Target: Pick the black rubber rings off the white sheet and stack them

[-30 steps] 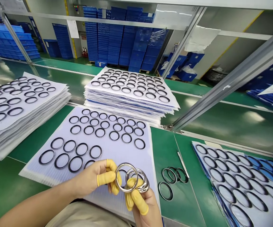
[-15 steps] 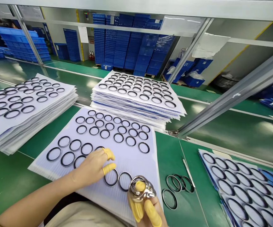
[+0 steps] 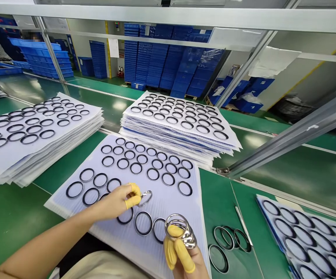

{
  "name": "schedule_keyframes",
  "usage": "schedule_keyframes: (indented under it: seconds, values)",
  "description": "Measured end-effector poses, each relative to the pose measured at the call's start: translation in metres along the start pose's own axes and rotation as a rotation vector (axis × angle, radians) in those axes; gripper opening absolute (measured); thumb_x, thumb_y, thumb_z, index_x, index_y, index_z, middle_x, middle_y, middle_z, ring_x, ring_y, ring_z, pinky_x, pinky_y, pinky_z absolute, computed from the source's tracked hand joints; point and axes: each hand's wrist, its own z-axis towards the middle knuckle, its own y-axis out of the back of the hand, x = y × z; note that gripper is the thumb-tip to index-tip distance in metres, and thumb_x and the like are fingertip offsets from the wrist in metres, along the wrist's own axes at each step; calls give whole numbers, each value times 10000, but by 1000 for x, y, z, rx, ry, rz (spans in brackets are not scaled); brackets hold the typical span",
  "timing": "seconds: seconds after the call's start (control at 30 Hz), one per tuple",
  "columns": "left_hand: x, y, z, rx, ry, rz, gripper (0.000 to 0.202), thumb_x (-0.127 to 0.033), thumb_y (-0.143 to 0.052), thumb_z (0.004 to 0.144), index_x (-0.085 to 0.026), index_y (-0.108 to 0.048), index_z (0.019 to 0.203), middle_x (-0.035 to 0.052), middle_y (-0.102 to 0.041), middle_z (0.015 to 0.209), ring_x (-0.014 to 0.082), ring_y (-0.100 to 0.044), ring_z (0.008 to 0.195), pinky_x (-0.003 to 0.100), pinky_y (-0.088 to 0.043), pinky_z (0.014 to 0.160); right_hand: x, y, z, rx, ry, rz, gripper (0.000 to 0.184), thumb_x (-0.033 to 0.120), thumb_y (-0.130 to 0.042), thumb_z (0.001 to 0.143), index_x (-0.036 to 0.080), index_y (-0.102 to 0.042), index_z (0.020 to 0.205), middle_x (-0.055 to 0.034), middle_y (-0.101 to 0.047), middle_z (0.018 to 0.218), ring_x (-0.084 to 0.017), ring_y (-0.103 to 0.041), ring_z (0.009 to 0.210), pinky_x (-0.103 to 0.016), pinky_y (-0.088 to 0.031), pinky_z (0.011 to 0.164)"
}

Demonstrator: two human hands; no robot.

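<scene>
My left hand (image 3: pixel 112 201) had a narrow pinch on a thin silver metal ring (image 3: pixel 146 198), using its yellow rubber finger cots (image 3: pixel 133 201), right over a white corrugated plastic sheet (image 3: pixel 168 201) laid out with black-edged rings (image 3: pixel 143 223). My right hand (image 3: pixel 187 261) had a tight grip on a bunch of silver metal rings (image 3: pixel 181 231) at lower centre. The sheet sat on a green surface (image 3: pixel 25 209), with stacks of white ring-covered sheets (image 3: pixel 168 145) beyond and blue plastic crates (image 3: pixel 165 58) piled high at the top of the frame.
</scene>
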Motion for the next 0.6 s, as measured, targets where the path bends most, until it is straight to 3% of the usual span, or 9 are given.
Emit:
schedule_keyframes:
  seconds: [0.13, 0.2, 0.43, 0.6]
  values:
    - [-21, 0, -13, 159, 137, -888, 305, -439, -576, 843, -152, -511, 761, 22, -623, 707, 109, -571, 592, 236, -455, 615, -2, -11, 4, -7, -16, -25, 229, 399, -822, 668, 232, -761, 812, 31, -568, 515, -89, -462, 483, -215, -369, 511]
    - [-27, -4, -17, 222, 183, -1085, 385, -495, -668, 766, -140, -523, 730, 26, -634, 666, 99, -565, 538, 220, -441, 571, -4, -14, 4, 21, -14, -28, 211, 402, -814, 677, 231, -757, 785, 28, -578, 538, -84, -455, 478, -214, -362, 500]
    - [-26, -17, -21, 301, 227, -1230, 372, -462, -696, 761, -135, -530, 696, 28, -653, 609, 100, -580, 483, 193, -428, 504, -9, -8, 2, 177, -56, -40, 215, 412, -789, 696, 233, -749, 808, 12, -585, 525, -108, -457, 457, -236, -355, 472]
    - [-27, -18, -23, 298, 246, -1188, 391, -492, -677, 757, -149, -500, 693, 15, -631, 598, 94, -549, 454, 203, -420, 489, -11, -11, -2, 125, -96, 13, 269, 431, -823, 642, 236, -741, 808, 11, -604, 546, -108, -453, 470, -245, -355, 495]
